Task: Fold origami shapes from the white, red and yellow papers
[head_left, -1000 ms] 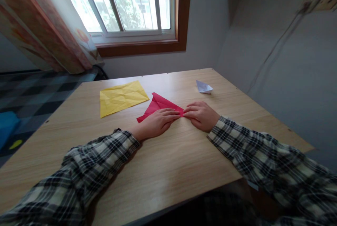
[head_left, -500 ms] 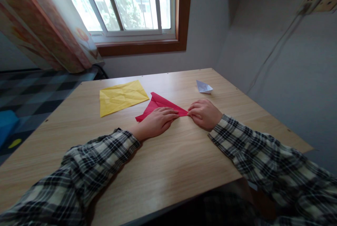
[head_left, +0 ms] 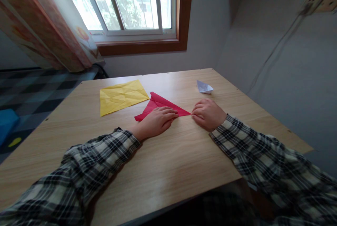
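A red sheet of paper [head_left: 152,105], folded into a long pointed shape, lies on the wooden table with its sharp tip to the right. My left hand [head_left: 158,119] rests flat across its near side, fingers stretched out and pressing it down; that part of the paper is hidden. At the sharp tip, my right hand [head_left: 208,114] has its fingers curled and pressed together, the fingertips touching the paper's end. Past the right hand sits a small folded white paper piece [head_left: 204,87]. A creased yellow sheet of paper [head_left: 123,97] lies flat to the left of the red one.
The wooden table [head_left: 163,170] has its far edge below a barred window [head_left: 131,5]. A patterned curtain [head_left: 50,26] hangs at the left. On the right wall, a cable [head_left: 276,48] runs down from a socket [head_left: 313,4].
My right hand has slid slightly right along the red paper, so its sharp tip shows more. My left hand has stayed in place on the paper.
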`<state>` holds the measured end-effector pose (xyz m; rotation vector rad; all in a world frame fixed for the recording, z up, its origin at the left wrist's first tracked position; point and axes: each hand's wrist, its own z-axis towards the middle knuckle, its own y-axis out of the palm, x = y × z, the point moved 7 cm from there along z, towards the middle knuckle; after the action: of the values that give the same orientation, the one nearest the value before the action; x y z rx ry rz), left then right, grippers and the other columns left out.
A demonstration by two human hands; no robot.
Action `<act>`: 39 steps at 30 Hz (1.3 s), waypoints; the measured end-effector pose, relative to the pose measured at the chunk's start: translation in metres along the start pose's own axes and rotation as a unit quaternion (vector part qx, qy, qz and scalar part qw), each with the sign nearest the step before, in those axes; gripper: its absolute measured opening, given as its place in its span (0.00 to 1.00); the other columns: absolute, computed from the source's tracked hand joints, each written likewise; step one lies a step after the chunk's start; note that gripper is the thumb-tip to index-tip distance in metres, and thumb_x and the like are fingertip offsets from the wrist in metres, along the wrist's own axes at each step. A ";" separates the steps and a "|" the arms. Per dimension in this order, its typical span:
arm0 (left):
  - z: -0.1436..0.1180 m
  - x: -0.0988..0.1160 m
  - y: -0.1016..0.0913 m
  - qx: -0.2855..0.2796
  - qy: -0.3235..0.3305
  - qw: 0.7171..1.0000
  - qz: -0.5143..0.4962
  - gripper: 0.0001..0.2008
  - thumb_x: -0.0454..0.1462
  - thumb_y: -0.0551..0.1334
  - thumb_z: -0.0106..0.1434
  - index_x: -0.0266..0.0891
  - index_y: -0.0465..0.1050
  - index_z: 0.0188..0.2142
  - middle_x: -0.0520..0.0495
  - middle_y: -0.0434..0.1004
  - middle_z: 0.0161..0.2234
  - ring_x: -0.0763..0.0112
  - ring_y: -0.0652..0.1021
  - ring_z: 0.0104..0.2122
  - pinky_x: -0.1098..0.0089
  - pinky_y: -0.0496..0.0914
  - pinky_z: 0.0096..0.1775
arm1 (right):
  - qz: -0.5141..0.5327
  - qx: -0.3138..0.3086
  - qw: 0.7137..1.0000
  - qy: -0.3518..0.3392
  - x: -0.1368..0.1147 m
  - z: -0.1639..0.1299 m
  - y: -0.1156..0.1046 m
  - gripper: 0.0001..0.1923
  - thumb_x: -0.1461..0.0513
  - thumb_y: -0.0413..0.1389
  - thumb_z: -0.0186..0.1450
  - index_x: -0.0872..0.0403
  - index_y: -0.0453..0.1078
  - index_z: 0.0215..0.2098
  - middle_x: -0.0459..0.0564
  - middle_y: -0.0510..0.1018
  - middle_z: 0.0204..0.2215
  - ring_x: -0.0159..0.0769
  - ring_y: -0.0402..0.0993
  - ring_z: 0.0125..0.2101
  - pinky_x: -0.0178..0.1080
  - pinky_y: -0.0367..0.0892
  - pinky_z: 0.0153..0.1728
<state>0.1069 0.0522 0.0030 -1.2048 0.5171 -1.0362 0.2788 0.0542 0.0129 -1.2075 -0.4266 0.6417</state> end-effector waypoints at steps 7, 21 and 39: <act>0.000 0.000 0.000 -0.005 -0.005 1.000 -0.001 0.15 0.36 0.54 0.72 0.40 0.75 0.54 0.43 0.78 0.54 0.61 0.76 0.54 0.56 0.69 0.58 | -0.019 -0.009 1.000 0.001 -0.001 0.000 -0.002 0.13 0.60 0.55 0.68 0.54 0.82 0.32 0.53 0.85 0.36 0.45 0.75 0.45 0.48 0.58 0.50; 0.000 -0.001 -0.001 -0.003 -0.008 1.000 -0.003 0.16 0.36 0.53 0.73 0.40 0.75 0.53 0.43 0.78 0.55 0.60 0.76 0.54 0.55 0.69 0.58 | -0.055 -0.025 0.998 -0.009 -0.002 -0.002 -0.006 0.14 0.62 0.54 0.67 0.54 0.81 0.30 0.52 0.85 0.35 0.43 0.76 0.41 0.48 0.57 0.51; 0.000 -0.001 -0.001 0.005 -0.001 1.000 -0.007 0.16 0.37 0.54 0.73 0.39 0.75 0.54 0.43 0.78 0.54 0.61 0.76 0.54 0.56 0.69 0.58 | 0.005 0.005 0.999 -0.037 -0.009 -0.001 0.002 0.12 0.63 0.54 0.68 0.51 0.81 0.39 0.50 0.84 0.43 0.44 0.75 0.47 0.49 0.58 0.52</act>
<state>0.1059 0.0531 0.0035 -1.2014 0.5014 -1.0493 0.2724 0.0476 0.0108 -1.1805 -0.4780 0.6979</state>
